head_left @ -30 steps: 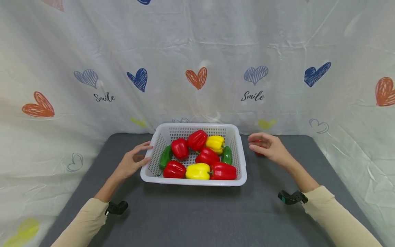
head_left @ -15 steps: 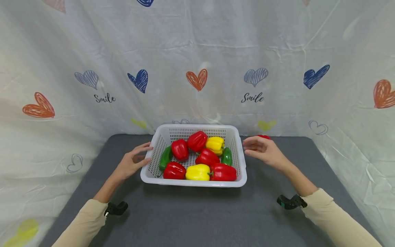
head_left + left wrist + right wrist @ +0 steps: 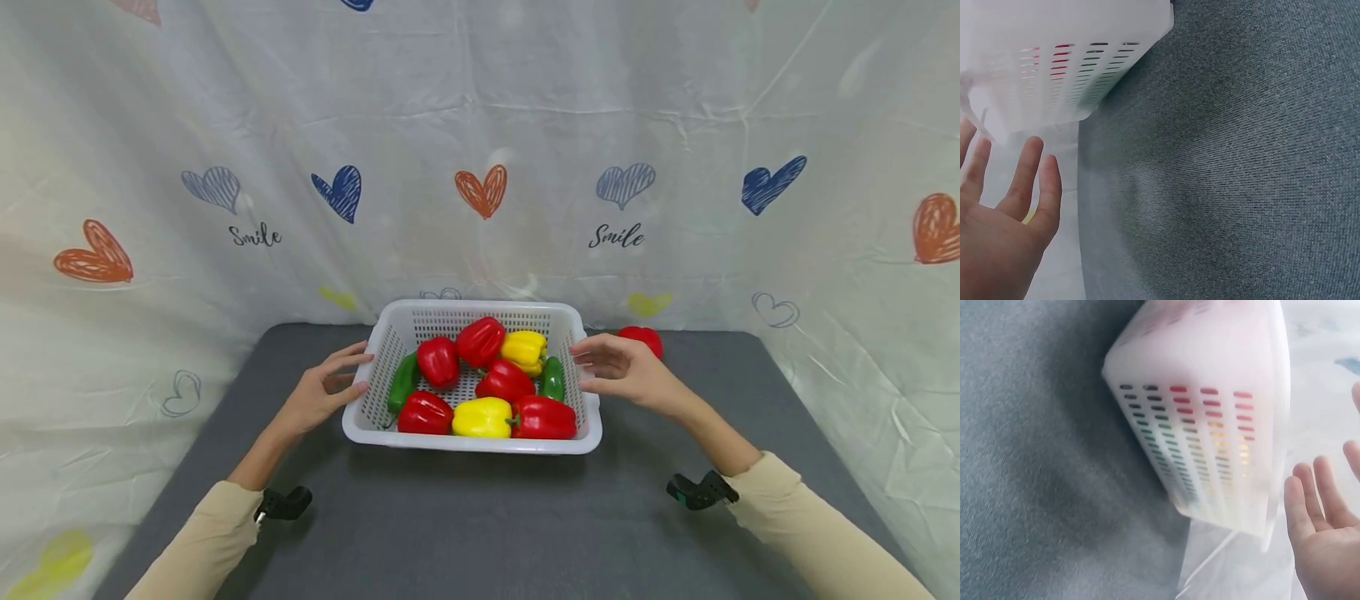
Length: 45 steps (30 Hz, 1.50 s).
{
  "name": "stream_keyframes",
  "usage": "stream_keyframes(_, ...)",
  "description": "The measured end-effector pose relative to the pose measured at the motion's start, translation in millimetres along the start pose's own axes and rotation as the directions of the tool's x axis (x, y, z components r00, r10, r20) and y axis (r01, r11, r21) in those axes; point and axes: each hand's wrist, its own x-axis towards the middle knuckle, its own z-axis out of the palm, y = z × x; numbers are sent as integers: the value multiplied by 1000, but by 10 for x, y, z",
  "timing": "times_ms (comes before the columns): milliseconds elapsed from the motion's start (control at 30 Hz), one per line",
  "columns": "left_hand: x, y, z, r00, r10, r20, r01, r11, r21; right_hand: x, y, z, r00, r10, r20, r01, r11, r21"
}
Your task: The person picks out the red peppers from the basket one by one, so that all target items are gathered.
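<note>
A white perforated plastic basket (image 3: 472, 444) stands on the grey table, holding several red bell peppers (image 3: 543, 417), two yellow bell peppers (image 3: 482, 417) and two slim green peppers (image 3: 403, 383). My left hand (image 3: 318, 393) is at its left rim, fingers spread and fingertips right at the edge. On the opposite side my right hand (image 3: 633, 375), fingers loosely extended, has its fingertips overlapping the right rim in the head view. In the right wrist view the right fingers (image 3: 1329, 494) show beside the basket's rim (image 3: 1277, 425), with nothing between them.
Behind my right hand, a red bell pepper (image 3: 642, 338) lies on the grey tabletop (image 3: 465, 525), outside the basket. A pale curtain (image 3: 405, 108) printed with hearts hangs right behind the table's far edge.
My right hand has moved left, from over the loose red bell pepper to the basket's right rim, uncovering the pepper. The left hand and the basket have stayed put.
</note>
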Motion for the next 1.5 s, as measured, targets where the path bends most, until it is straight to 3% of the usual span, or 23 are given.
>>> stream_keyframes(533,15,-20,-3,1000,-19,3,19,1000,7,208,-105,303,984,-5,176,8,1000,-20)
stream_keyframes(833,7,-27,-20,1000,-11,6,11,1000,12,384,-123,423,938,33,344,-23,999,-35)
stream_keyframes(1500,-11,2,-2,1000,-24,6,24,1000,8,487,-151,526,892,170,419,-77,970,-230)
